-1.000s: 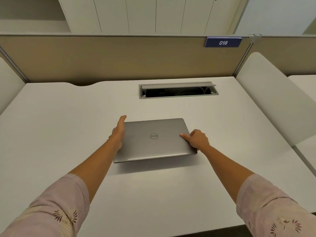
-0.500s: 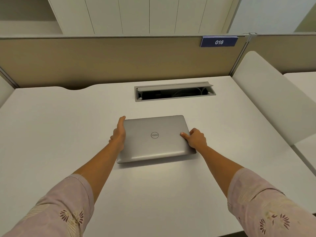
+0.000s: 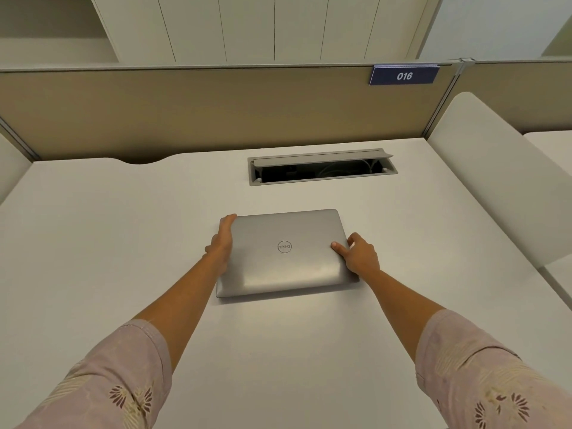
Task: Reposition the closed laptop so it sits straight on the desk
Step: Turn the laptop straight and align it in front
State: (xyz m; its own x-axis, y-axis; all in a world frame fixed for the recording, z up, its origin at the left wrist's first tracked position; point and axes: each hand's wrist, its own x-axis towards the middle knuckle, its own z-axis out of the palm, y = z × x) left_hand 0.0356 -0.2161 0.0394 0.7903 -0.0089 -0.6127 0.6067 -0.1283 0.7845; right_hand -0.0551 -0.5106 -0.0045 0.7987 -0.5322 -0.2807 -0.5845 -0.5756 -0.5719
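- Centre of frame: closed silver Dell laptop [image 3: 286, 253] lies flat on the white desk [image 3: 93, 243], just below the open cable tray [image 3: 322, 167] at upper centre, with a gap between them.
- Left hand [image 3: 221, 243] is flat against the laptop's left edge, fingers extended along it to the far left corner. Right hand [image 3: 359, 255] is on the right edge, forefinger laid on the lid, remaining fingers curled at the side. Hands are well apart, bracing the machine between them, not lifting it.
- Alignment: near edge reads slightly tilted against the desk lines, right side a bit higher in frame. Wide-angle distortion makes that hard to call.
- Risk: uneven push from one hand over-rotates it past straight.
- Risk: left hand is only a flat press, no wrap, so it could slide along the edge and lose control of the far corner.
- Risk: dragging rather than lifting may scuff the base or desk.
- Risk: shoving too far up-frame puts the far edge at the tray opening.
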